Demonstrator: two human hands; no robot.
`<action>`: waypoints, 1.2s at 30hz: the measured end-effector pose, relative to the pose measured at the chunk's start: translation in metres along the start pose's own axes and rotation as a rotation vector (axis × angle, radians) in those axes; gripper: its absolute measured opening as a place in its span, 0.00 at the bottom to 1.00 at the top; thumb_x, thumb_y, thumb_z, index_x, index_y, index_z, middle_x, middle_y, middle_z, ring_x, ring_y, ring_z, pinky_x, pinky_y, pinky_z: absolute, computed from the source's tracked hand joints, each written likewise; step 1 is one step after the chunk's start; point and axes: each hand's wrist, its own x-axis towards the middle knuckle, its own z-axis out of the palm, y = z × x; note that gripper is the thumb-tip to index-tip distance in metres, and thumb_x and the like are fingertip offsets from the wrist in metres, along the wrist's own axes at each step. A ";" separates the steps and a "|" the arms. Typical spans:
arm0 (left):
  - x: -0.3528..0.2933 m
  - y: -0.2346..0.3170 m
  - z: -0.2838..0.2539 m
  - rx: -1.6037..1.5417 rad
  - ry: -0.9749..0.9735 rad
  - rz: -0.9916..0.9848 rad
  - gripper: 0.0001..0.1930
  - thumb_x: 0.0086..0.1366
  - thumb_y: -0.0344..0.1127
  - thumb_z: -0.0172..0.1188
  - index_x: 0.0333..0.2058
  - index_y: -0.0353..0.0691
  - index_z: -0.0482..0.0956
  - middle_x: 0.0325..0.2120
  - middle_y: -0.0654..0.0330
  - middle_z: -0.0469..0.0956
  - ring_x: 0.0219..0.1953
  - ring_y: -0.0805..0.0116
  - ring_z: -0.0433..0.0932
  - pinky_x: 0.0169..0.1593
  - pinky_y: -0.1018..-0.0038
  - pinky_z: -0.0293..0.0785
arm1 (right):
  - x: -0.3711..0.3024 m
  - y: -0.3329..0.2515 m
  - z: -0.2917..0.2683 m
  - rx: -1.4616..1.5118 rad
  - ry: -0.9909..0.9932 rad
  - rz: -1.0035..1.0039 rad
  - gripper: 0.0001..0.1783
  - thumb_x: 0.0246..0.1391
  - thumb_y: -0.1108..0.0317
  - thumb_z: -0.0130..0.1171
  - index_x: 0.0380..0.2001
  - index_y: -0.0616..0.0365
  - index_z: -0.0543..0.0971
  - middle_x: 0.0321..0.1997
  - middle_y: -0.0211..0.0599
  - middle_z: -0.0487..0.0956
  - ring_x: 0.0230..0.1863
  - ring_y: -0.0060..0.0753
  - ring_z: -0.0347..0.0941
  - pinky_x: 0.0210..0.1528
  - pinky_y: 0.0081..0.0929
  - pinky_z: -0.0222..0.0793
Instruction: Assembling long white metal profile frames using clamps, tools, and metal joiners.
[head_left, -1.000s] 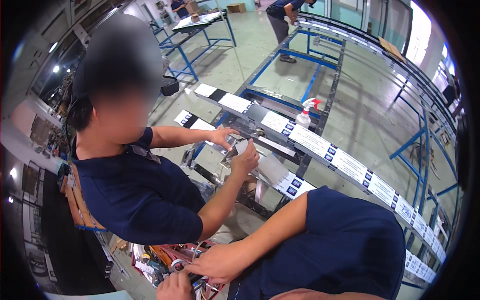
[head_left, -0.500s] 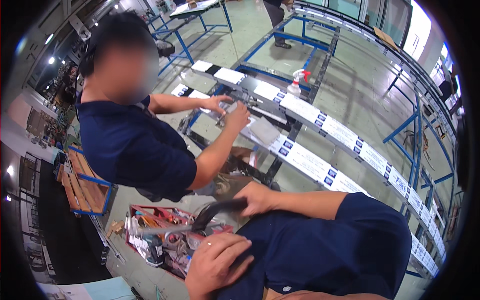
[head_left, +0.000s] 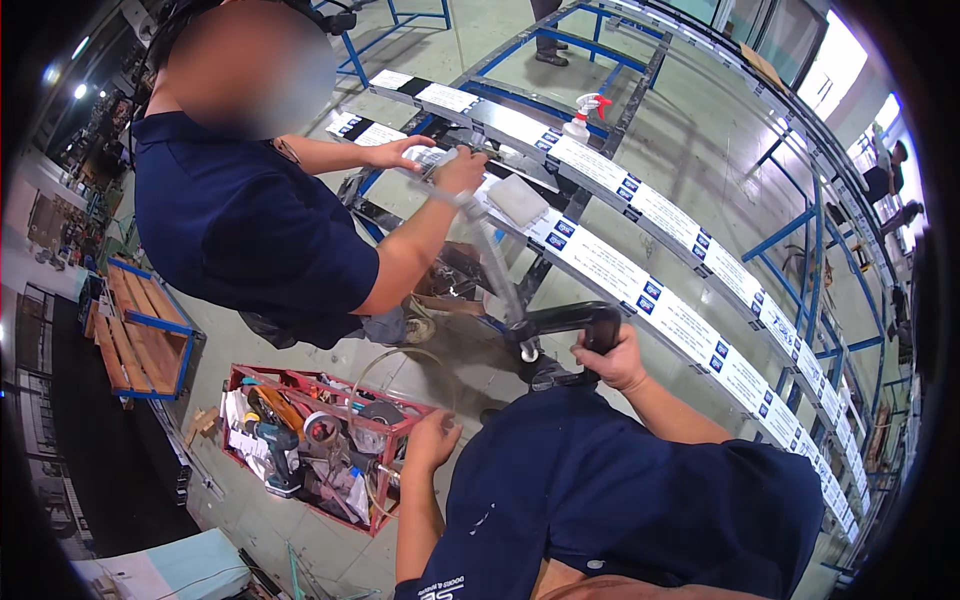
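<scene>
My right hand (head_left: 618, 360) is closed around the black handle of a tool (head_left: 570, 320) with a long grey bar. The bar reaches forward toward the co-worker's hands and is blurred; the tool's exact kind is unclear. Hanging beside the red toolbox (head_left: 385, 522), my left hand (head_left: 433, 440) has loosely bent fingers and nothing visible in it. Across from me on the left, a co-worker in a dark blue shirt (head_left: 250, 225) bends over the nearer film-covered metal profile (head_left: 610, 270). Both of the co-worker's hands (head_left: 462, 172) are at its left part.
A white-and-red spray bottle (head_left: 578, 122) stands by the farther profile (head_left: 680, 215). A pale flat block (head_left: 517, 200) lies on the nearer one. Blue metal racks (head_left: 790, 235) stand right. The toolbox holds a drill (head_left: 275, 445). A wooden-slat pallet (head_left: 145, 340) is far left.
The tool in my right hand has swung from pointing left to pointing forward, and that hand moved right and forward. My left hand rose slightly. My view has shifted.
</scene>
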 end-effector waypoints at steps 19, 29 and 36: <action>0.013 -0.070 0.018 0.021 0.073 -0.174 0.23 0.68 0.43 0.72 0.54 0.32 0.86 0.43 0.43 0.91 0.46 0.48 0.91 0.52 0.58 0.85 | 0.163 -0.082 -0.088 -0.193 0.705 -0.458 0.09 0.65 0.71 0.75 0.41 0.66 0.87 0.32 0.37 0.87 0.31 0.29 0.85 0.38 0.29 0.81; 0.118 0.167 -0.068 -0.130 0.106 0.021 0.18 0.70 0.34 0.72 0.56 0.35 0.84 0.45 0.49 0.89 0.46 0.56 0.90 0.51 0.65 0.86 | 0.336 -0.041 -0.111 -0.121 0.621 -0.388 0.06 0.63 0.74 0.76 0.40 0.66 0.89 0.34 0.34 0.88 0.32 0.26 0.85 0.39 0.29 0.82; 0.216 0.269 -0.090 0.069 0.102 0.132 0.17 0.69 0.30 0.72 0.54 0.35 0.84 0.44 0.47 0.87 0.45 0.50 0.88 0.49 0.61 0.86 | 0.453 0.001 -0.128 -0.126 0.558 -0.403 0.06 0.61 0.74 0.78 0.37 0.64 0.89 0.31 0.29 0.87 0.31 0.23 0.84 0.38 0.25 0.80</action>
